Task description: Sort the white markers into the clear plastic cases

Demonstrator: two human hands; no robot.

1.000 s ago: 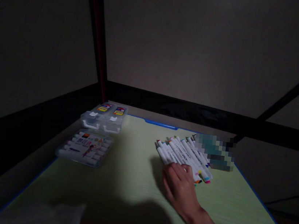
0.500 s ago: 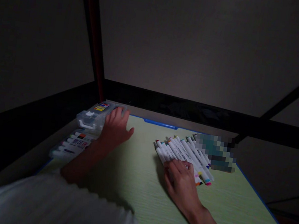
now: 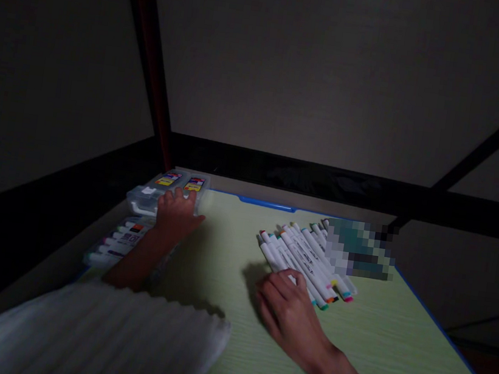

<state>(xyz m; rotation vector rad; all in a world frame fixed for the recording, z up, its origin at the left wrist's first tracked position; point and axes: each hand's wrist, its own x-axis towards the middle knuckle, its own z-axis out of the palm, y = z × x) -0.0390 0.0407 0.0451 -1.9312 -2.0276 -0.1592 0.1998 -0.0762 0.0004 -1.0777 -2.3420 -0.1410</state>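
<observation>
The scene is dim. My left hand [image 3: 175, 215] lies over the near edge of two clear plastic marker cases [image 3: 171, 189] at the far left of the green mat [image 3: 221, 330], its fingers curled on the right-hand case. My right hand [image 3: 286, 308] rests on the mat at the near end of a loose row of white markers [image 3: 304, 261] with coloured caps, fingertips touching the nearest ones; the fingers are bent and hold nothing I can see.
A flat clear case full of markers [image 3: 120, 243] lies under my left forearm at the mat's left edge. A blurred patch [image 3: 358, 250] covers something behind the loose markers. A blue rim [image 3: 268, 204] edges the mat; dark frame bars stand behind.
My left hand came in from below, reached the clear cases at the far left, then drew back slightly onto their near edge. My right hand slid a little left and nearer along the markers.
</observation>
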